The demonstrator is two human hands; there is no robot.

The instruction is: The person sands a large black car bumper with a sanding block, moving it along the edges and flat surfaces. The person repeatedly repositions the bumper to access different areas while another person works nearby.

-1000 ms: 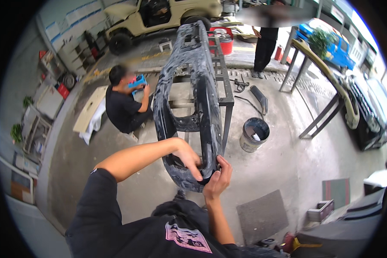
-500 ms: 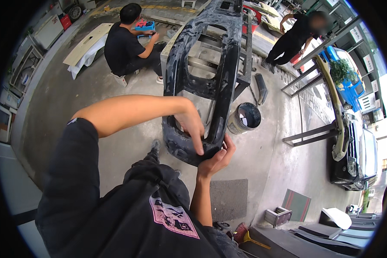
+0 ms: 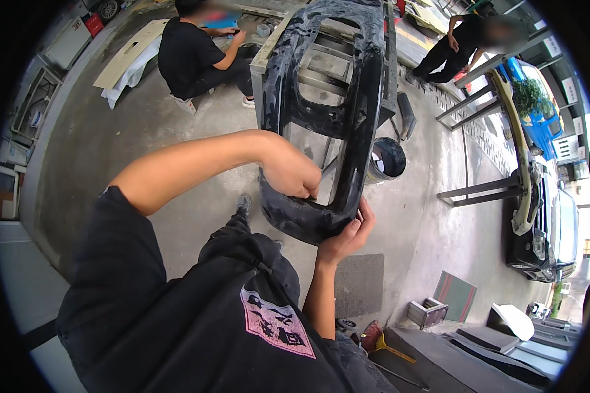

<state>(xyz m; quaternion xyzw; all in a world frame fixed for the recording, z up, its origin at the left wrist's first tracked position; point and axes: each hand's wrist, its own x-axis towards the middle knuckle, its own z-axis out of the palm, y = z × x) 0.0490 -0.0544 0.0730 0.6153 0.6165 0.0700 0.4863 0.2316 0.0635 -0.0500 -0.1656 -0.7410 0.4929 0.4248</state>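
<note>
One long black bumper (image 3: 357,154) on a metal stand (image 3: 260,65)

Closest is the person's dark shirt (image 3: 170,321), with a pink patch (image 3: 278,323) on it. The right hand (image 3: 347,239) holds the near right corner of the bumper, its fingers bent around the outside. Just left of it, the left hand (image 3: 295,173) reaches over the near end. Its fingers curl down by the inside edge of a hole, and I cannot tell if they grip anything. The bumper stretches away from the person, black with grey smudges. A dark bucket (image 3: 394,150) sits on the floor (image 3: 432,216), just right of it. Farther off, to the left, a seated person (image 3: 193,56) wears black. Well to the right, a standing person (image 3: 447,52) wears black too.
</note>
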